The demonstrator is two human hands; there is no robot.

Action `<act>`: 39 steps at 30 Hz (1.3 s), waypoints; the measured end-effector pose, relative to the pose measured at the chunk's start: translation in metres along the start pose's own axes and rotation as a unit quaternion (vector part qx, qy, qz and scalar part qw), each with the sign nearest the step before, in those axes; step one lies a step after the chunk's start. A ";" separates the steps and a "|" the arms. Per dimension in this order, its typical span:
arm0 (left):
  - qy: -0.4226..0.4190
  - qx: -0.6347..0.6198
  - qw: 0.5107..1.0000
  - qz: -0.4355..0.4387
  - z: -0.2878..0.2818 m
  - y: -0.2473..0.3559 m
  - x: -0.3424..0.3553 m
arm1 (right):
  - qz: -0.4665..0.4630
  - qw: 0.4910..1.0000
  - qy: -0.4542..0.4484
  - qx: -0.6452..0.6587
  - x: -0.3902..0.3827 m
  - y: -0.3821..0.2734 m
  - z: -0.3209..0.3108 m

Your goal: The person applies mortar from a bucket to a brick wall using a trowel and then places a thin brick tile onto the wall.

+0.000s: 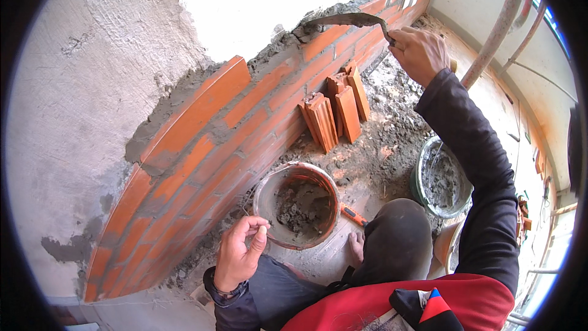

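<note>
You are wearing a long black sleeve (484, 165) on your right arm, its cloth bunching into creases near the elbow and ending in a plain cuff at the wrist. On your left, a dark navy sleeve (239, 309) is showing, and a thin dark band (225, 292) is circling the wrist. Your left grip (240, 254) and right grip (421, 55) are both going bare. Over your chest you are wearing a bright red garment (380, 300), and a black piece of cloth (429, 311) with red, blue and white areas is lying over it. Your trousers (398, 239) are looking charcoal at the right knee and blue-grey along the left leg.
</note>
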State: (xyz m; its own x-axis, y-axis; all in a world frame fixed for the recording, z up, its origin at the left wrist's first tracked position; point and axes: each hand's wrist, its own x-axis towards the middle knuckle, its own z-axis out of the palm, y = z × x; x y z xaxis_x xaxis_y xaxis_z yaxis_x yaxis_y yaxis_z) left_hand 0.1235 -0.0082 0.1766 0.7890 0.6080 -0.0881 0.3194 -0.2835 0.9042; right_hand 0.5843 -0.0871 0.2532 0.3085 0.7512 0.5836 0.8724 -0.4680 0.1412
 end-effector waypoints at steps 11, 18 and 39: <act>0.000 0.002 1.000 -0.009 -0.001 -0.002 -0.002 | 0.020 0.997 0.028 -0.071 0.002 -0.002 0.019; -0.002 -0.007 1.000 -0.023 0.000 -0.004 -0.001 | 0.076 0.996 0.036 -0.001 -0.018 0.001 0.032; -0.014 0.000 0.999 -0.047 0.002 -0.012 0.006 | 0.380 0.667 -0.159 0.620 -0.133 -0.056 0.029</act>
State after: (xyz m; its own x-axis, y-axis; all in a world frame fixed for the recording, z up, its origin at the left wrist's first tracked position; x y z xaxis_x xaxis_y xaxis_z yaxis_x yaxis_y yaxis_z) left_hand 0.1257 -0.0028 0.1640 0.7694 0.6117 -0.1840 0.3932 -0.2266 0.8911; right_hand 0.5057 -0.1475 0.1439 0.7334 0.6696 -0.1177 -0.0006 -0.1725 -0.9850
